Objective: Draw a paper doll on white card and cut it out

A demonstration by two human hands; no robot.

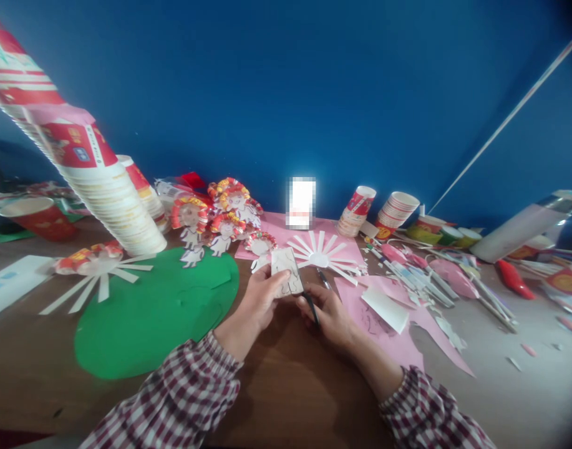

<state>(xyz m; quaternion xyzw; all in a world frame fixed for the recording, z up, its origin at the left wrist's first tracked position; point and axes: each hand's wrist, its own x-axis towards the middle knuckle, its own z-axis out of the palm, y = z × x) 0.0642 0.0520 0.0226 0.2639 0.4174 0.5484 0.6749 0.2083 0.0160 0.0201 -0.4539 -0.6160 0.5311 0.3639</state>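
Observation:
My left hand (262,293) pinches a small white paper piece (287,272) with dark drawn outlines, thumb on top. Close on its right, my right hand (327,312) is closed round the black handle of scissors (310,305), whose blades lie along the paper's right edge. Just behind the paper lies a white paper fan of strips (319,255) on a pink sheet (271,224). A pen (324,279) rests beyond my right hand.
A green paper shape (155,318) lies at left, below paper figures with curly red and yellow manes (191,215). A tall cup stack (112,193) leans at left. More cups (357,211), paper scraps (447,274) and a pink sheet (383,330) are at right.

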